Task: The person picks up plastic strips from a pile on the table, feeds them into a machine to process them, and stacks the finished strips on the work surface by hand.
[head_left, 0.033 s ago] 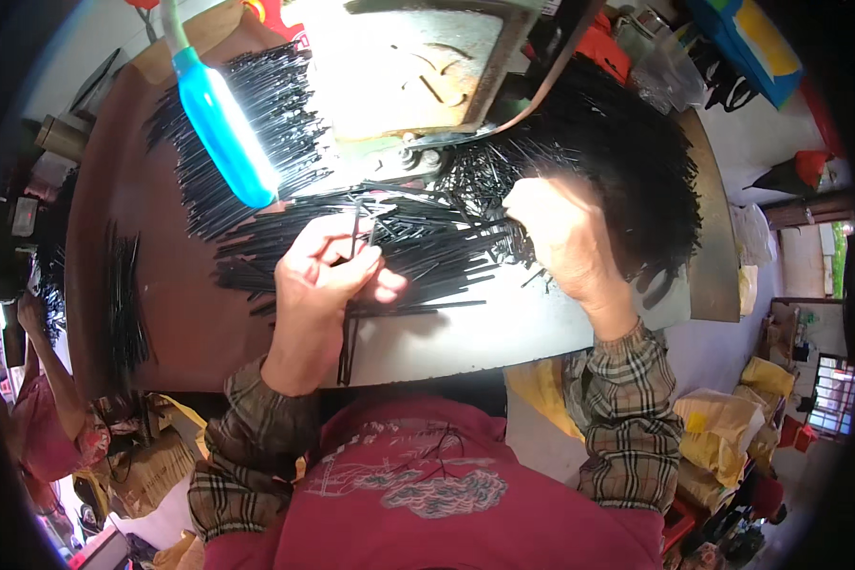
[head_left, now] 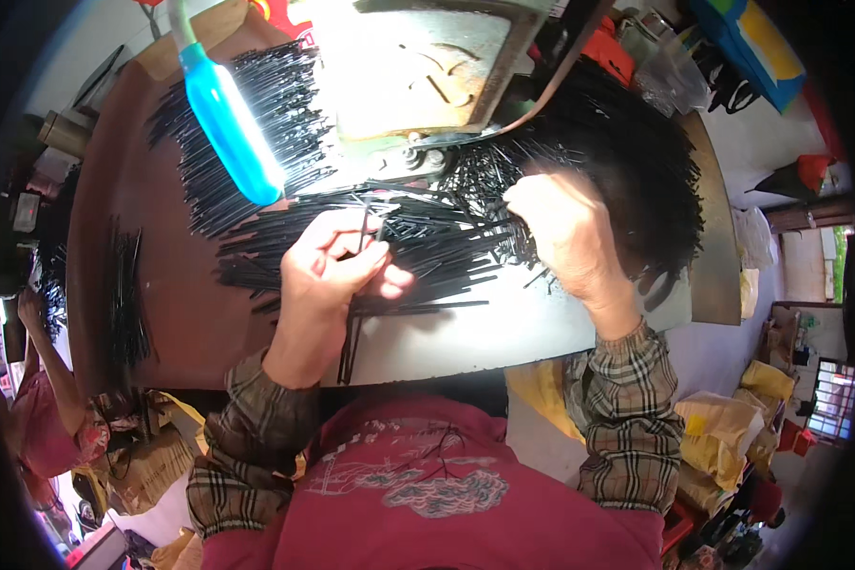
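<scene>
My left hand (head_left: 315, 275) pinches a few thin black strips (head_left: 351, 347) between thumb and fingers, with their lower ends hanging toward the table's front edge. Under and beyond it lies a loose pile of black strips (head_left: 451, 261). My right hand (head_left: 579, 237) is closed, fingertips down, at the left side of a large dark heap of strips (head_left: 641, 161). What its fingers grip is hidden.
A lit blue lamp (head_left: 226, 133) hangs over a neat stack of strips (head_left: 247, 157) at the far left. A metal machine (head_left: 423, 71) stands ahead of my hands. Another bundle (head_left: 126, 299) lies by the table's left edge. A co-worker's arm (head_left: 52, 361) shows far left.
</scene>
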A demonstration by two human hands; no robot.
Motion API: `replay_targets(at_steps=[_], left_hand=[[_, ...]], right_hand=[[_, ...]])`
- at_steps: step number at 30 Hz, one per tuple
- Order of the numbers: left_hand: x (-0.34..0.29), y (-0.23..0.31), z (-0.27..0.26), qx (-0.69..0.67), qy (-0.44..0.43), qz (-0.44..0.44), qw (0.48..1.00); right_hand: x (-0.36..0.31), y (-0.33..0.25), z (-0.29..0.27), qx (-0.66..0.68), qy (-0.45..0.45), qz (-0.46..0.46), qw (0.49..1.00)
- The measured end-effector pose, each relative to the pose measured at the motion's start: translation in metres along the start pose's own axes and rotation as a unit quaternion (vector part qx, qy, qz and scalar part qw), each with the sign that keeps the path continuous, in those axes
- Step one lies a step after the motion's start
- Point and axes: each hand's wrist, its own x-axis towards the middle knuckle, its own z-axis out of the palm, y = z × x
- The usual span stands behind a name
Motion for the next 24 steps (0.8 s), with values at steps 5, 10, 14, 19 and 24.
replay_targets(at_steps=[5, 10, 14, 19, 24], left_hand=[[0.023, -0.006, -0.007, 0.011, -0.036, 0.005, 0.999], [0.032, -0.011, 0.0, -0.043, -0.009, 0.051, 0.998], [0.038, -0.017, -0.007, -0.033, 0.005, 0.06, 0.998], [0.04, -0.016, -0.007, -0.044, -0.034, 0.056, 0.997], [0.04, -0.017, -0.006, -0.045, -0.031, 0.05, 0.997]], right_hand=[[0.034, -0.032, 0.015, 0.017, 0.055, -0.043, 0.997], [0.037, -0.036, 0.057, 0.227, 0.026, 0.058, 0.972], [0.041, -0.051, 0.066, 0.521, -0.008, 0.275, 0.808], [0.041, -0.053, 0.082, 0.56, 0.034, 0.253, 0.788], [0.042, -0.058, 0.083, 0.567, 0.041, 0.264, 0.779]])
